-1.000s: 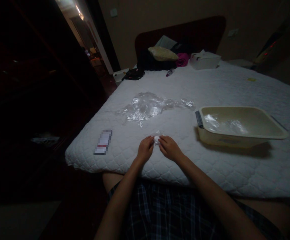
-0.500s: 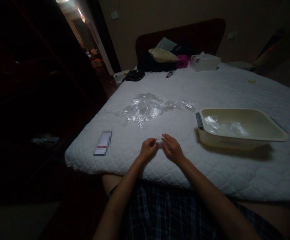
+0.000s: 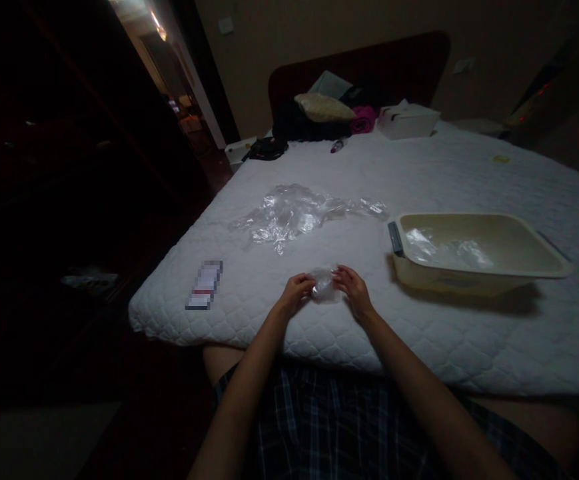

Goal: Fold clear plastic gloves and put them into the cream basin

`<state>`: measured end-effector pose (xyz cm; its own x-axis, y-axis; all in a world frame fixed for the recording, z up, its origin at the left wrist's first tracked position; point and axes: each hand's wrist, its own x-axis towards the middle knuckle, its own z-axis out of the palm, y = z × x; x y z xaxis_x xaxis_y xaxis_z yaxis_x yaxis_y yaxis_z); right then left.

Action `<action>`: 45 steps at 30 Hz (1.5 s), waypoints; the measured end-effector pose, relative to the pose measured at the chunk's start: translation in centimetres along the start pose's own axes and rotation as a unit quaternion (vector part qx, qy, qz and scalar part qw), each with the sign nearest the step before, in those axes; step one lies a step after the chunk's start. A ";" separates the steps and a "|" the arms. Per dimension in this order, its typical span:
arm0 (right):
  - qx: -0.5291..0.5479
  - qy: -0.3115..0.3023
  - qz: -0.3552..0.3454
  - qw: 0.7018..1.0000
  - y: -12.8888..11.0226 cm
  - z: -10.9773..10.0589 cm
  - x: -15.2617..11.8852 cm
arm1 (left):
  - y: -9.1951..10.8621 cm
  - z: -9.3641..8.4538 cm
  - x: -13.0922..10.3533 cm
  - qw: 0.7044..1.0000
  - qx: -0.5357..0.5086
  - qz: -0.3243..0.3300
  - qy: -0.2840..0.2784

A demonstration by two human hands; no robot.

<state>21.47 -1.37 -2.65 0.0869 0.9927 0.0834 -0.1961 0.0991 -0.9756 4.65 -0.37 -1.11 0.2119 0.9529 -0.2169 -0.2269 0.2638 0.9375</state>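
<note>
While hands (image 3: 299,292) hold clear film (image 3: 324,287), open bedding (image 3: 378,287) spans to tub edge (image 3: 469,269).

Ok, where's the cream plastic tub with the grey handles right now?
Head view, right side: the cream plastic tub sits on the white quilted bed, just right of the person's right hand.

Both bare forearms are extending forward from the lower edge of the view and converging toward its center. The left hand (image 3: 298,293) is curling inward, its fingers bent and drawn together. The right hand (image 3: 353,291) is facing it, fingers more extended and angled toward the left hand; the two hands are remaining apart.
</note>
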 end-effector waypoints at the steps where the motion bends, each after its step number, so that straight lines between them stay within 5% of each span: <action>1: 0.012 -0.006 0.019 1.000 -0.1 0.0 0.0 | -0.1 0.0 0.0 1.000 -0.001 0.002 -0.003; 6: 0.031 -0.045 0.071 0.996 -0.8 0.3 -0.2 | -0.3 0.0 -0.1 1.000 -0.001 0.011 -0.010; 28: -0.102 -0.019 -0.022 0.994 -0.3 1.0 -0.5 | -0.4 0.0 -0.1 1.000 0.002 -0.006 0.001; 32: -0.180 -0.017 -0.062 0.982 -0.2 1.2 -0.8 | -0.4 0.1 -0.3 1.000 -0.006 -0.004 -0.006; 37: -0.353 0.026 -0.139 0.925 -0.5 1.5 -1.2 | -0.5 0.0 -0.3 1.000 -0.014 -0.003 -0.008; 45: -0.388 -0.005 -0.100 0.916 -0.2 1.4 -1.3 | -0.3 0.1 -0.5 1.000 -0.014 -0.005 -0.016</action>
<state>20.00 -2.57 -2.24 0.0356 0.9611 0.2740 0.5759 0.2044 -0.7915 4.70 -0.89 -1.23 0.2445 0.9449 -0.2177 -0.2510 0.2785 0.9271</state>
